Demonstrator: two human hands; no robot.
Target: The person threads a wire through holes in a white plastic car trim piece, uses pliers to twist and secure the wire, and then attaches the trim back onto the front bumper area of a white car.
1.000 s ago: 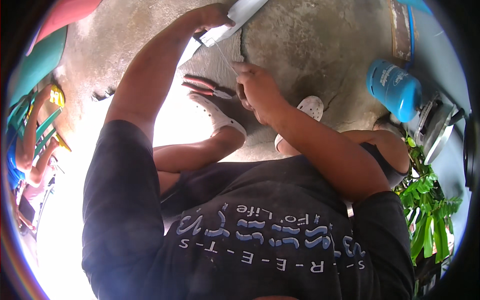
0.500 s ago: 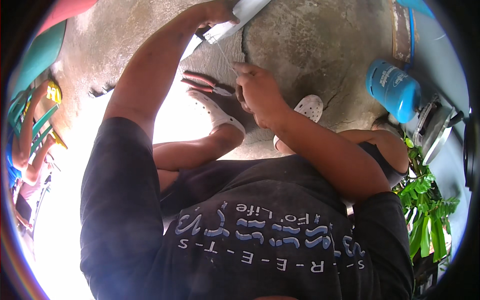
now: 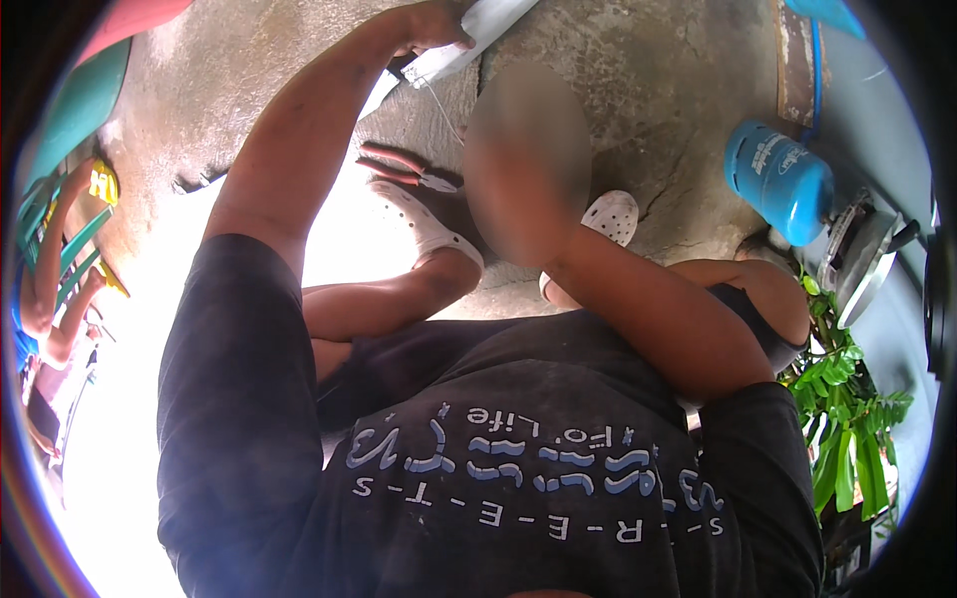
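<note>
My left hand (image 3: 431, 24) is stretched far forward at the top of the view and grips a long white flat strip (image 3: 477, 32) that slants up to the right. A thin wire (image 3: 445, 104) hangs from the strip toward my right hand (image 3: 526, 169). That hand is a blur just below the strip, so its fingers cannot be made out. Red-handled pliers (image 3: 403, 169) lie on the concrete floor between my arms, beside my left white clog (image 3: 431, 225).
A blue gas cylinder (image 3: 786, 179) with a burner stands at the right, and a green leafy plant (image 3: 845, 429) grows below it. My other white clog (image 3: 610, 215) rests near the middle. Green chairs (image 3: 62, 249) stand at the far left.
My right hand has lifted slightly toward the white strip. My left hand keeps its hold on the strip and the pliers have not moved.
</note>
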